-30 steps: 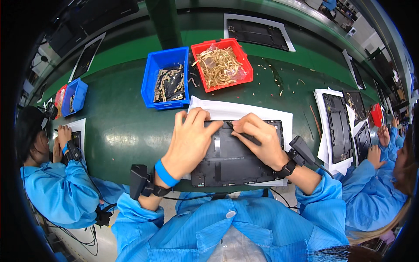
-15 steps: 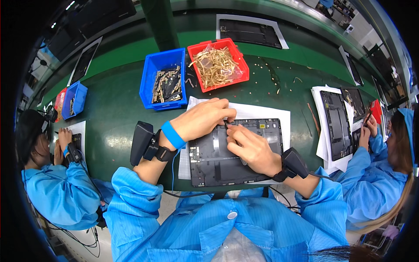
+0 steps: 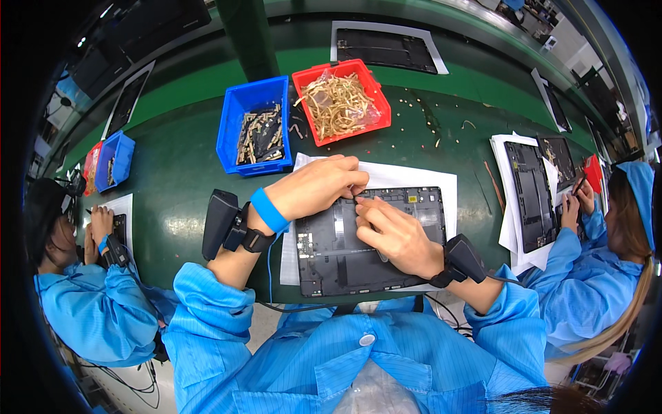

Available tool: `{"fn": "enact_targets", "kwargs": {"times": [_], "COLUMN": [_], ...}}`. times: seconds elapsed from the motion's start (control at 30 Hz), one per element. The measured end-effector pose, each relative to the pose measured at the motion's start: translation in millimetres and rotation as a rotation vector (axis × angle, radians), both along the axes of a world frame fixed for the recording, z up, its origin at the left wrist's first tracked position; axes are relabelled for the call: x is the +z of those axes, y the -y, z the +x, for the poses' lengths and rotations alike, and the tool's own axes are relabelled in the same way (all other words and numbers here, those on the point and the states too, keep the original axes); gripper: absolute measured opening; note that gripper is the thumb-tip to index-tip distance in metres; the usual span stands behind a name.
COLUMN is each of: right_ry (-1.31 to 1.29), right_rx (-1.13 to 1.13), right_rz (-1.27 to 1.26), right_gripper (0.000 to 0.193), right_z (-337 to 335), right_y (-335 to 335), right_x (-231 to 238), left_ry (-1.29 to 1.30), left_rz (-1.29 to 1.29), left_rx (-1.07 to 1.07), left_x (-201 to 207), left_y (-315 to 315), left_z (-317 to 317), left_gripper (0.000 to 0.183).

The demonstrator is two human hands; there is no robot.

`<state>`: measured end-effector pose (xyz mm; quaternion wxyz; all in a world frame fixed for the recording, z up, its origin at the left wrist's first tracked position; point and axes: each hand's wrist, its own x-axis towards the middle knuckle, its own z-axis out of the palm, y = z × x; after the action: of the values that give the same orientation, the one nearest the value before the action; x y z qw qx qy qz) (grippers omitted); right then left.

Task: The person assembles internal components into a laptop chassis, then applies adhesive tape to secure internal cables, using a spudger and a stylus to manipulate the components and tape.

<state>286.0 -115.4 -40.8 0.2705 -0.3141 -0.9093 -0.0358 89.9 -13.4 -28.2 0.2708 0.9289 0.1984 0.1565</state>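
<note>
A black tablet back housing [image 3: 345, 269] lies on white sheets [image 3: 434, 178] before me, with small metal contacts along its left side. My left hand [image 3: 321, 185] reaches over its far edge, fingers curled and pinched together. Right beside those fingertips, my right hand [image 3: 400, 238] pinches at the same spot, its wrist above the housing's right half. Something small and dark shows between the fingertips, but my fingers cover most of it and its kind cannot be made out. A blue band [image 3: 269, 210] circles my left wrist.
Beyond the housing stand a blue bin [image 3: 224, 134] of small dark and gold strips and a red bin [image 3: 381, 103] of gold-coloured strips. Tiny bits dot the green table [image 3: 186, 186]. Co-workers sit at both sides; stacked housings [image 3: 527, 200] lie to the right. A cable [image 3: 270, 265] hangs near my left wrist.
The whole view has shifted slightly. Both hands stay at the housing's far edge with their fingertips close together; only small finger movement shows.
</note>
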Motion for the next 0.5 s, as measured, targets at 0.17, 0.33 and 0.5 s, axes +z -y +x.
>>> {"fn": "enact_targets", "kwargs": {"times": [0.17,0.33,0.5], "right_ry": [-0.194,-0.586,-0.620], "right_rx": [-0.053,-0.128,-0.172], "right_rz": [-0.271,-0.430,-0.451], "right_gripper": [0.017,0.013,0.013], "right_z": [5.4,3.9,3.6], "right_y": [-1.2,-13.5,-15.4], "right_x": [-3.1,4.3,3.4], "left_ry": [0.162,0.199,0.170], "left_rz": [-0.034,-0.166,-0.134], "left_rx": [0.039,0.214,0.427], "left_x": [-6.3,21.1,57.2], "left_y": [9.0,15.7,-8.6], "left_z": [-9.0,-38.2,-31.8], "left_gripper": [0.010,0.012,0.015]}}
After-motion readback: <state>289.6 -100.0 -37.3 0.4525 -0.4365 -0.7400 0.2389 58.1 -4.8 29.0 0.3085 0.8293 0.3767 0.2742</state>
